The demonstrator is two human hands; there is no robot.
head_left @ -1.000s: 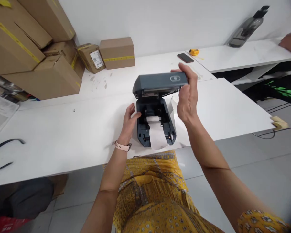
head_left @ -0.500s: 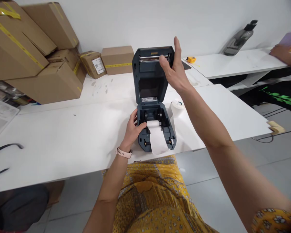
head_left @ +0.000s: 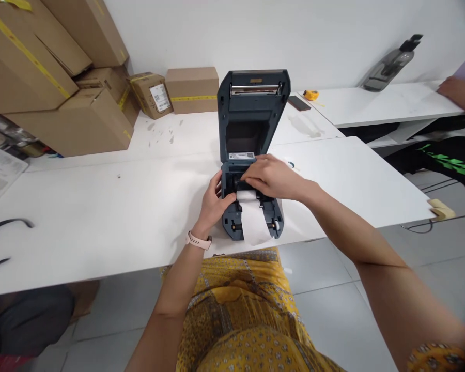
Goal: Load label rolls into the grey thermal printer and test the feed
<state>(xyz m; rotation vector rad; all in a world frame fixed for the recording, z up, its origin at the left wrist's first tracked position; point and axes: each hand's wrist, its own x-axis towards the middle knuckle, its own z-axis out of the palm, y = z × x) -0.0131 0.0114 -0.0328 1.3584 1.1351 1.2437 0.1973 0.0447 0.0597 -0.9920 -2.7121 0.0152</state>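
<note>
A dark blue-grey label printer [head_left: 232, 227] stands at the table's front edge, its lid [head_left: 251, 111] raised upright. White paper [head_left: 254, 222] runs from a small roll [head_left: 246, 195] inside it and hangs over its front. Around the printer's left side, my left hand [head_left: 215, 204] grips the body, thumb on the inner rim beside the roll. My right hand [head_left: 269, 176] reaches into the printer's rear compartment, fingers bent above and behind the roll. What its fingertips touch is hidden.
Cardboard boxes [head_left: 93, 121] are piled at the back left. Behind the printer lie a phone [head_left: 299, 103] and a yellow tape measure [head_left: 311, 95]. A grey bottle [head_left: 389, 67] stands at the right, near another person's hand [head_left: 455, 93].
My right hand has come down from the raised lid into the printer's rear compartment. My left hand keeps its hold on the printer's side.
</note>
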